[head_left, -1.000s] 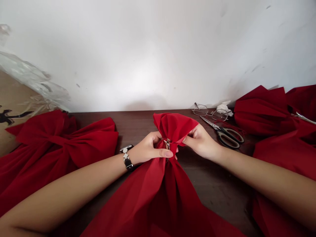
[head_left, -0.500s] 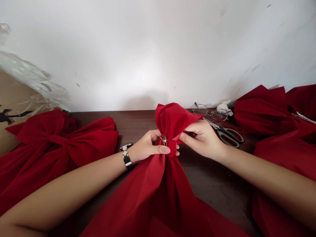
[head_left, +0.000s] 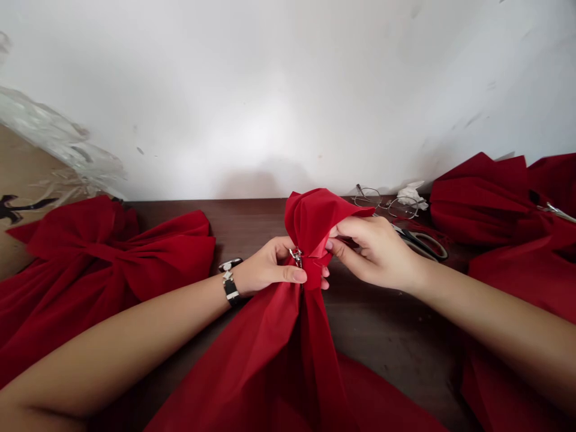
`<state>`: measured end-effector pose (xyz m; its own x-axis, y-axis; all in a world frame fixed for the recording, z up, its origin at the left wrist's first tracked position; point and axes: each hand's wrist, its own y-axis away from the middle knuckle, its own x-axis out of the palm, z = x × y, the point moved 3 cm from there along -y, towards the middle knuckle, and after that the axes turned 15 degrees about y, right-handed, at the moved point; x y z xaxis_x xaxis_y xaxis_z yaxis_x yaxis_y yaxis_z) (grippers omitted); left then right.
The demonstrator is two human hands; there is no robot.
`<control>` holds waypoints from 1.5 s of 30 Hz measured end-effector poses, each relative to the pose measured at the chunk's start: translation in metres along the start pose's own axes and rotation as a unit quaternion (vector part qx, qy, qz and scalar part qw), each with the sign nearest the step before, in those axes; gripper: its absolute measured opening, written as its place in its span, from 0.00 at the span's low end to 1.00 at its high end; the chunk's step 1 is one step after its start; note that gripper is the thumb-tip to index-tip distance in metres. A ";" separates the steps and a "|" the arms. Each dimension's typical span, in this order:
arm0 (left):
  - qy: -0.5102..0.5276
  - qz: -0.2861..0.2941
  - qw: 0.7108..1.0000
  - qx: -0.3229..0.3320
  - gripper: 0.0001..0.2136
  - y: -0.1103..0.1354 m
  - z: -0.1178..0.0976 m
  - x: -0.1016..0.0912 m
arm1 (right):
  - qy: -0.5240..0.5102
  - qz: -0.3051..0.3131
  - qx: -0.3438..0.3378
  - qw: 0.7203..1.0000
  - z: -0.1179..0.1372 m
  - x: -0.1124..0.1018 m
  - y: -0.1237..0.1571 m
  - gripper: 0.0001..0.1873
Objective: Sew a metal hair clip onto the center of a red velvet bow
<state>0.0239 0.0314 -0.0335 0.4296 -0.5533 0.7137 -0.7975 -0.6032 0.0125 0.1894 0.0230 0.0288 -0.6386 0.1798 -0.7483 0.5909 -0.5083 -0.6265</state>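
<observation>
A large red fabric bow (head_left: 310,312) is gathered at its middle in front of me, its loop standing up and its tails spreading towards me. My left hand (head_left: 281,264) is closed round the gathered middle, thumb in front and fingertips showing at the far side. A small silver metal clip (head_left: 296,257) sits at the gather beside the left thumb. My right hand (head_left: 366,249) pinches a fold of the red fabric by the gather, between thumb and index finger. The palm-side fingers of the left hand are mostly hidden behind the cloth.
A finished-looking red bow (head_left: 112,252) lies at the left, by a cardboard box (head_left: 27,162) with clear plastic. Behind my right hand are scissors (head_left: 423,243), glasses (head_left: 387,204) and a crumpled tissue (head_left: 411,195). More red fabric (head_left: 481,201) lies right. A white wall (head_left: 270,90) stands behind the dark table (head_left: 243,219).
My right hand has shifted slightly right and its fingers have moved along the fabric fold. The left hand keeps its hold on the gather. The view has shifted a little.
</observation>
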 end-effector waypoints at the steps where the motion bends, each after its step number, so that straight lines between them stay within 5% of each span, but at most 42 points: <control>1: 0.004 0.004 1.000 -0.001 0.12 0.000 0.000 0.000 | -0.001 -0.002 0.001 1.000 0.001 0.000 0.000 0.08; 34: -0.039 0.029 0.999 -0.025 0.13 0.001 0.001 0.003 | 0.011 -0.004 -0.031 0.999 0.004 -0.008 -0.001 0.09; 45: -0.014 0.021 0.999 -0.022 0.14 0.000 0.000 0.004 | -0.038 0.013 0.030 0.999 -0.004 -0.006 0.001 0.08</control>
<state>0.0252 0.0289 -0.0306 0.4070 -0.5933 0.6945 -0.8322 -0.5543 0.0141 0.1956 0.0249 0.0319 -0.6602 0.1022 -0.7441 0.5790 -0.5618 -0.5909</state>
